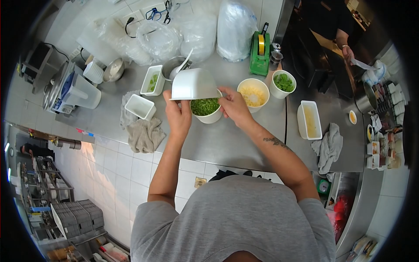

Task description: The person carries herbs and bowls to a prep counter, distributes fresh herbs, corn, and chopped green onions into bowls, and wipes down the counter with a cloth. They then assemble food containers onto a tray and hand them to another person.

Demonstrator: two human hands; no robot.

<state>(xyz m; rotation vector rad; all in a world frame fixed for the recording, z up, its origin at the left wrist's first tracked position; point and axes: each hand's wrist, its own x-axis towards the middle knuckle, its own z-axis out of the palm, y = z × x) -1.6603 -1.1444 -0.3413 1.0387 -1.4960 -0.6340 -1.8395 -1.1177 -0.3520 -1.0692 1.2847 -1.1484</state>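
Note:
A white rectangular container (194, 84) is tipped over a round white tub of chopped green herbs (206, 107). My left hand (178, 114) holds the container's rim at its left end. At the tub's right edge, my right hand (235, 105) has its fingers bent against the rims of the tub and the container; exactly which it grips is partly hidden. A white tub of chopped yellow food (253, 95) is just beyond my right hand. Behind the tipped container sits a metal bowl (170, 65) with a white-handled utensil in it.
Left are an empty white container (140, 107), one with green pieces (152, 81) and cloths (146, 135). Right are a tub of leafy greens (283, 84), a container of yellowish liquid (310, 120) and a grey cloth (329, 148). Behind is a green tape dispenser (259, 59). Another person's hand (348, 53) holds something white.

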